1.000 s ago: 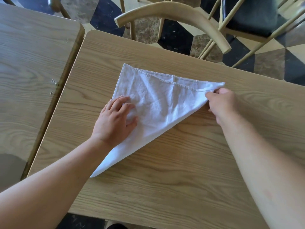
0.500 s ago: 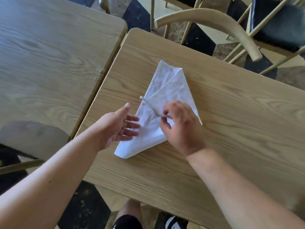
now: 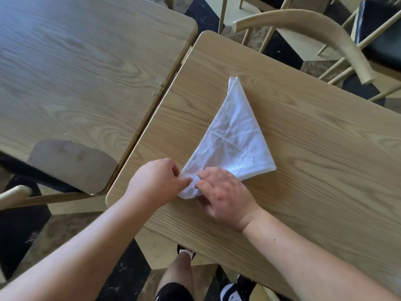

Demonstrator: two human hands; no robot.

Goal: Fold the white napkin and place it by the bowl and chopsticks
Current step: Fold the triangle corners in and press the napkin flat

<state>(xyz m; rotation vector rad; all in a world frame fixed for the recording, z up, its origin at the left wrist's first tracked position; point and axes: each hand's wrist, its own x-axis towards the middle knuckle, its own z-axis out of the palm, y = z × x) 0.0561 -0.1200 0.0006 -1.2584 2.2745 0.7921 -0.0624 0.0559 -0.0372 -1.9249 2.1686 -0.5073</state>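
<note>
Head view. White napkin (image 3: 233, 140): cloth, folded into a narrow triangle, lying flat on the right-hand surface (image 3: 314, 148); the sharp tip points away from the person toward the far edge, the broad end faces the near edge. Fabric is thin, matte and creased, with a fold line running across its middle and layered edges visible at the far tip. Left hand (image 3: 156, 183): positioned at the napkin's near left corner, fingers curled with thumb and fingertips pinched onto the cloth edge; grip closed on the napkin. Right hand (image 3: 225, 196): just beside the left, knuckles up, fingers bent down over the same near corner, covering it; the fingertips press into the cloth, though whether they pinch it or merely pin it against the surface cannot be told. The two hands nearly touch over the corner; the rest of the napkin extends away from them, free and flat. Surface: pale wood-grain laminate, rounded corners, light edge banding. Second table (image 3: 82, 68): same laminate, set to the left, separated by a narrow gap. Chair (image 3: 321, 33): curved pale wooden backrest with thin spindles, beyond the far edge; a black cushioned seat (image 3: 382, 29) at upper right. Floor (image 3: 128, 272): dark and mottled stone tiles in geometric pattern. Below the near edge, a bare leg and black-and-white shoes (image 3: 233, 291).
</note>
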